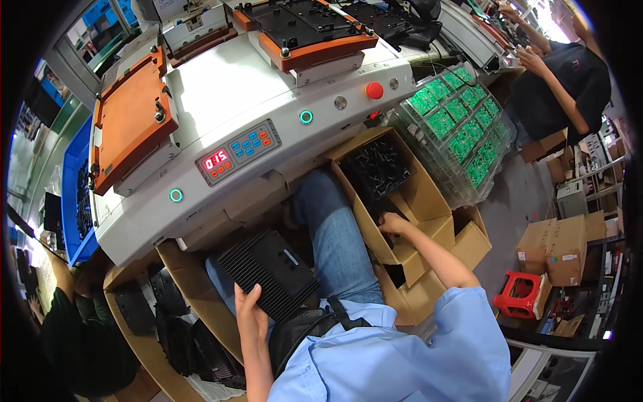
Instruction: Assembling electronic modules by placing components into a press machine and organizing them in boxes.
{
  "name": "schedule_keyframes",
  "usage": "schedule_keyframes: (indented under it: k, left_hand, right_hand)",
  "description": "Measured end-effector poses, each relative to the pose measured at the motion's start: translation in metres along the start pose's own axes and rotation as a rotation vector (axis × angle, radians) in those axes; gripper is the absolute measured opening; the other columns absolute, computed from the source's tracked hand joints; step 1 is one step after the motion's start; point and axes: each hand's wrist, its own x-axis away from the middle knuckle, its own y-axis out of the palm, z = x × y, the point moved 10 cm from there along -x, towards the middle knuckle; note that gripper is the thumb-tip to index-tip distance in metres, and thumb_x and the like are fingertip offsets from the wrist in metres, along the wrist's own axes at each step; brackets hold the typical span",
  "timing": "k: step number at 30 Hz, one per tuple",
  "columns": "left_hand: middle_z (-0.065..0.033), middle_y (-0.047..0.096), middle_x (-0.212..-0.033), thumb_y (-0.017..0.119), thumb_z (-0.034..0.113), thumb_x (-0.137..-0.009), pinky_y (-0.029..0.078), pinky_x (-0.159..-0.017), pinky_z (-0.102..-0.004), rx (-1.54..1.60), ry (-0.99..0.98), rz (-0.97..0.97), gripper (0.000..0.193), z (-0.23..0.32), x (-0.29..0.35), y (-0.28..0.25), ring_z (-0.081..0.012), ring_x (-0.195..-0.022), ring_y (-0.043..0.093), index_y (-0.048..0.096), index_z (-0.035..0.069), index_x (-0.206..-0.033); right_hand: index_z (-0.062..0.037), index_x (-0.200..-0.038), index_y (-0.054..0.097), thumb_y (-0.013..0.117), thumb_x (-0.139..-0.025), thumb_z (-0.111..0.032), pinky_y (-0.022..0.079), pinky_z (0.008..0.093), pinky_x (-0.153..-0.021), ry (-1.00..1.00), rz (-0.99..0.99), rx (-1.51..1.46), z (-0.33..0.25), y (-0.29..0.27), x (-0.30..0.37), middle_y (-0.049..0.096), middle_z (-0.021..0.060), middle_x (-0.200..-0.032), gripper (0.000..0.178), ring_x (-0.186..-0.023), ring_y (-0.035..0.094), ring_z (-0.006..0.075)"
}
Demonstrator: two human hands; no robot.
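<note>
A seated worker in a light blue shirt holds a black ribbed heat-sink plate [269, 273] at lower centre of the frame, the left hand [250, 315] gripping its near edge with the thumb on top while the plate rests tilted over the lap. The right hand [392, 224] reaches into an open cardboard box [429, 201] at centre right, its fingers curled down among small black parts [383, 167]; whether they have closed on one cannot be told.

The grey machine console [221, 127] fills the upper left, its front edge running just above the worker's knees and leaving only a narrow gap for the legs. 2 green-ringed buttons, a red button [374, 90] and a keypad with a red display [238, 151] sit on its sloped face. Orange fixtures [130, 120] stand on top.

At lower left, another cardboard box [181, 321] holds more black ribbed plates, pressed against the worker's left thigh. At upper right, clear trays of green circuit boards [462, 124] are stacked just beside the parts box. A blue crate [72, 194] lines the console's left side. A red stool [521, 295] stands on open floor at right, where another person [562, 80] works.
</note>
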Motion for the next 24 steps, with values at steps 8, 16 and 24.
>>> schedule_keyframes:
  k: [8,16,24]
  left_hand:
    - [-0.0088,0.054,-0.121,0.053,0.001,-0.087,0.048,-0.092,-0.0333,0.021,0.002,-0.019,0.055,0.003,-0.002,-0.001,-0.0200,-0.109,0.055,0.035,0.006,-0.138]
    - [-0.0088,0.054,-0.122,0.053,0.002,-0.087,0.049,-0.092,-0.0335,0.009,-0.029,-0.039,0.054,-0.003,-0.006,0.007,-0.0200,-0.109,0.056,0.036,0.007,-0.138]
    - [-0.0082,0.054,-0.122,0.053,0.002,-0.087,0.047,-0.094,-0.0333,0.028,-0.012,-0.008,0.053,0.002,-0.005,0.003,-0.0193,-0.110,0.054,0.037,0.006,-0.137]
  right_hand:
    - [-0.0026,-0.106,0.059,0.063,-0.086,-0.019,0.044,0.0266,-0.071,-0.276,0.191,-0.705,0.020,-0.047,0.040,0.061,-0.0002,-0.086,0.026,-0.081,0.055,0.0099]
    - [0.0012,-0.094,0.063,0.058,-0.091,-0.023,0.045,0.0287,-0.069,-0.261,0.517,-0.432,0.004,-0.064,0.092,0.063,0.0031,-0.081,0.025,-0.078,0.056,0.0106]
    - [0.0011,-0.108,0.062,0.057,-0.091,-0.020,0.046,0.0286,-0.079,-0.293,0.541,-0.674,0.018,-0.064,0.092,0.066,0.0105,-0.096,0.028,-0.089,0.061,0.0173]
